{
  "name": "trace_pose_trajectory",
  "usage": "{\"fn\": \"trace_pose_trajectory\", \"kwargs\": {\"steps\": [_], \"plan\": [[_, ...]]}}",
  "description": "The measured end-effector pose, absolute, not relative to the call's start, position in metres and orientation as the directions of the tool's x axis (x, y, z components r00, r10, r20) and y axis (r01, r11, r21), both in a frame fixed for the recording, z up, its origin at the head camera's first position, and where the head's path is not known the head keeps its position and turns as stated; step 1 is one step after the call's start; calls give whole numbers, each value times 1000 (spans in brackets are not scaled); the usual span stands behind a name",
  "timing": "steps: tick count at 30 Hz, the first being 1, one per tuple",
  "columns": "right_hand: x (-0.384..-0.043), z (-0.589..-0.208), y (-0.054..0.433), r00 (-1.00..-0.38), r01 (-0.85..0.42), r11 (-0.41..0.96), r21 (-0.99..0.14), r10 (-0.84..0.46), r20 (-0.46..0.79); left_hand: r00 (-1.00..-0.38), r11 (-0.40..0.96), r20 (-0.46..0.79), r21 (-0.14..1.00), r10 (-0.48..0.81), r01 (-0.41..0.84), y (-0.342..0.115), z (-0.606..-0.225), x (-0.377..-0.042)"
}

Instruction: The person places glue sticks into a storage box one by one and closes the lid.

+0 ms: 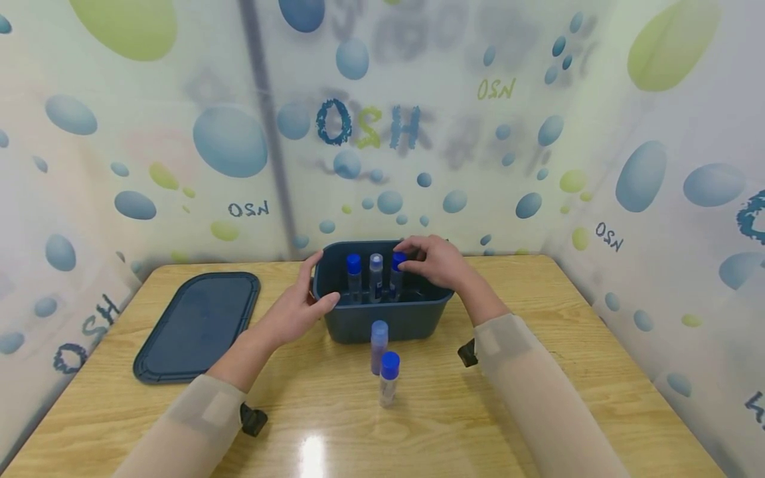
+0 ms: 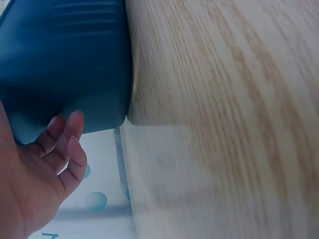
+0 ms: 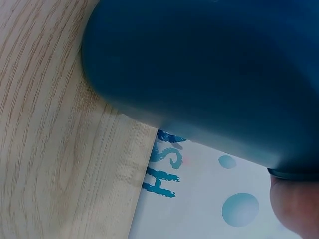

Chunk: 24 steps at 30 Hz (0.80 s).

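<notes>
A dark blue plastic bin (image 1: 388,324) stands at the table's far side. At its left end my left hand (image 1: 294,309) holds the rim, thumb toward the front corner and fingers along the outer side; the left wrist view shows curled fingers (image 2: 75,162) by the bin wall. My right hand (image 1: 441,264) reaches over the bin and pinches the cap of a blue-capped tube (image 1: 396,282) inside it. To its left stand a pale-capped tube (image 1: 375,279) and another blue-capped tube (image 1: 354,279), both upright. In the right wrist view, bin and fingertip (image 3: 294,206) appear.
Before the bin, a translucent tube with a lighter blue cap (image 1: 379,348) and a darker-capped tube (image 1: 388,380) stand upright on the wooden table (image 1: 508,411). A dark blue lid (image 1: 200,325) lies flat at the left. Patterned curtains (image 1: 382,166) enclose the back and sides.
</notes>
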State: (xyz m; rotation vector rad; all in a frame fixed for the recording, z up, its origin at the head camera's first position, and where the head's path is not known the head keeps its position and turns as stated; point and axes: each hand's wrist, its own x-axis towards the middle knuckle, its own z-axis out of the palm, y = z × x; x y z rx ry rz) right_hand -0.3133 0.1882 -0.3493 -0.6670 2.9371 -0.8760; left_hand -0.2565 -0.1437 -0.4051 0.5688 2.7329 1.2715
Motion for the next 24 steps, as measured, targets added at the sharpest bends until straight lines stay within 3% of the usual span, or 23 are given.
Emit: {"fn": "trace_pose_trajectory", "kwargs": {"steps": [24], "plan": [[-314,-351,189,-923,-363,715,-598,-365,124,-929,587,87,753,360,298,-144,-405,-257]]}}
